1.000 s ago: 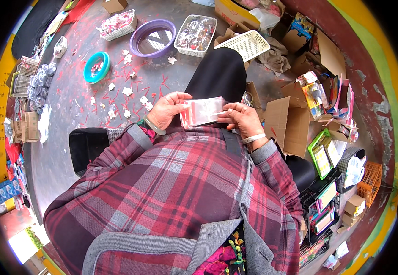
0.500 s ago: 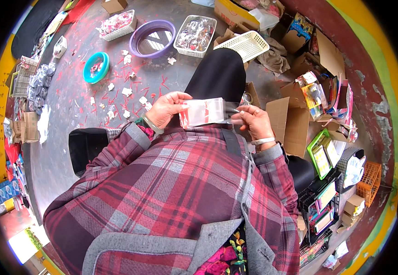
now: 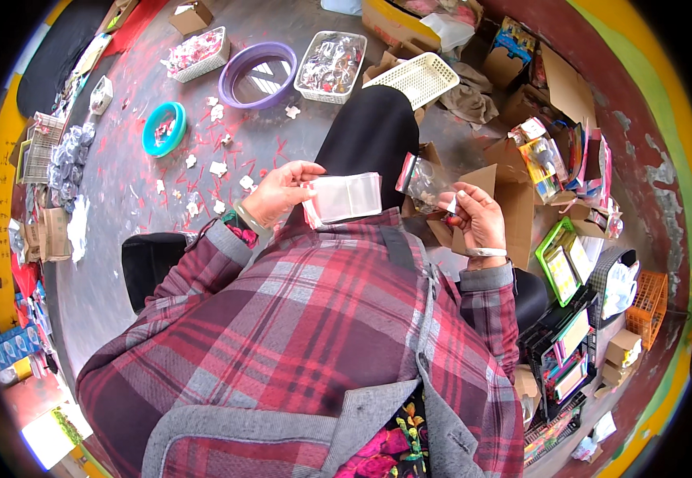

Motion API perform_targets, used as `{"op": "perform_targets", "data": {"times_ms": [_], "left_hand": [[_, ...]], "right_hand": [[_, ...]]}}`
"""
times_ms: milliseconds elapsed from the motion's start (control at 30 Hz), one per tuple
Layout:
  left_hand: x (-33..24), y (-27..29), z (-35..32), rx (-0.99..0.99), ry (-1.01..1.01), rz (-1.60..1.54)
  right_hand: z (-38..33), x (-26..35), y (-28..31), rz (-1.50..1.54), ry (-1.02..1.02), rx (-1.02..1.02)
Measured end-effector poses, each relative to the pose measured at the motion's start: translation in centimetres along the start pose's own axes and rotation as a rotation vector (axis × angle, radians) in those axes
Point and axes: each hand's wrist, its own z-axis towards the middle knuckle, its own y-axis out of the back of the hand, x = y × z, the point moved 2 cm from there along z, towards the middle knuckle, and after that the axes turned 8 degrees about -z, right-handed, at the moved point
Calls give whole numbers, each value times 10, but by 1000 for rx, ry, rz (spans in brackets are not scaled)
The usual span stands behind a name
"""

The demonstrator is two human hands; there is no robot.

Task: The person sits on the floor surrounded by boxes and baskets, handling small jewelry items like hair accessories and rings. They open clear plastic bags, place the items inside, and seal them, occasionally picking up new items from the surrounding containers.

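My left hand holds a stack of flat clear plastic bags by their left end, over my lap. My right hand has come away to the right and pinches a small clear bag with dark and red items inside, held up over an open cardboard box. My black-trousered leg stretches forward between the hands.
On the grey floor ahead lie a purple ring-shaped bowl, a teal bowl, two clear trays of small items, a white mesh basket and scattered paper scraps. Cardboard boxes and coloured packets crowd the right side.
Both hands were together on the stack of clear bags. Now my right hand has moved right, carrying a small filled bag away from the stack.
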Motion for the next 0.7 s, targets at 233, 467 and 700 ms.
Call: {"op": "perform_targets", "data": {"times_ms": [233, 467, 700], "left_hand": [[-25, -2, 2, -134, -189, 401], [-68, -100, 16, 52, -265, 183], [-62, -151, 47, 227, 39, -24]], "right_hand": [[-13, 11, 3, 65, 64, 19], [-44, 41, -9, 59, 225, 15], [-71, 54, -1, 26, 363, -95]]}}
